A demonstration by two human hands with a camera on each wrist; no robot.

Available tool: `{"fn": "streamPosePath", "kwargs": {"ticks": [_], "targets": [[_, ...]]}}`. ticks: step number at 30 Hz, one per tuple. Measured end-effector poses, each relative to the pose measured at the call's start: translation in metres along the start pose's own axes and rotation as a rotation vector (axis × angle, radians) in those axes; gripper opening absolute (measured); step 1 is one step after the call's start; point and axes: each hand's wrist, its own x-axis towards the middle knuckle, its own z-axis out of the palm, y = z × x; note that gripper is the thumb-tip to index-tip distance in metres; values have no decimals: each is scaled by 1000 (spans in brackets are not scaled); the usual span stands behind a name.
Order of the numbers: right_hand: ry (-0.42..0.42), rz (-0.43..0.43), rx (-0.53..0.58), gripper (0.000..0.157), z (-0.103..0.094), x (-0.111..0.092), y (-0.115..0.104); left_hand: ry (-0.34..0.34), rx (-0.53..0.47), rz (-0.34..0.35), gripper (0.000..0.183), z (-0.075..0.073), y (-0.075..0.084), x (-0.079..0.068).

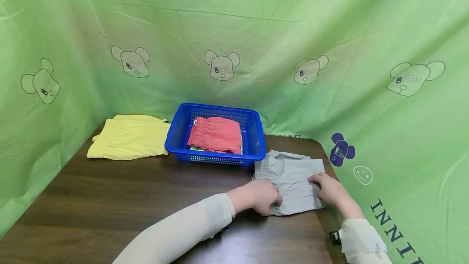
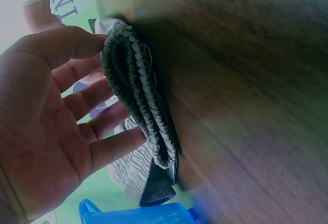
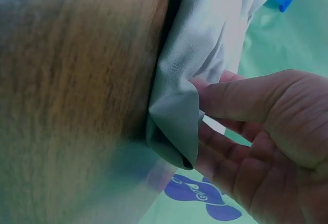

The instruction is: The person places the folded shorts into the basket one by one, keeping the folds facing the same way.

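Head view: I see a folded light-grey cloth garment [image 1: 296, 176] on the brown wooden tabletop [image 1: 128, 194], just beside the rectangular blue plastic basket [image 1: 220, 158]. The left hand [image 1: 261, 195], grip spread, touches its gathered waistband [image 1: 261, 169]; the right hand [image 1: 331, 190], thumb and fingers apart, touches the opposite side.

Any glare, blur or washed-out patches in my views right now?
Head view: mostly clear, with a pale sheen on the table near the bottom edge; left wrist: bright, washed-out upper-left corner beyond the left hand, table grain soft; right wrist: hazy, the grey garment paling toward the top.
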Motion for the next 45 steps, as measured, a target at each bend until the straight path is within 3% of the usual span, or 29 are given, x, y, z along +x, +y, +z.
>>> {"fn": "streamPosePath", "kwargs": {"ticks": [13,25,38,45], "targets": [[-58,13,6,44,-3,-9,-15,-36,-89,30,32,3,-3,-14],[-41,-32,-12,40,-2,-18,-33,-34,-77,74,33,7,-5,-32],[-12,-28,-83,39,7,-26,-61,-4,-89,121,34,11,-7,-63],[29,-47,-80,38,13,-23,-75,30,-82,124,33,18,-17,-83]]}}
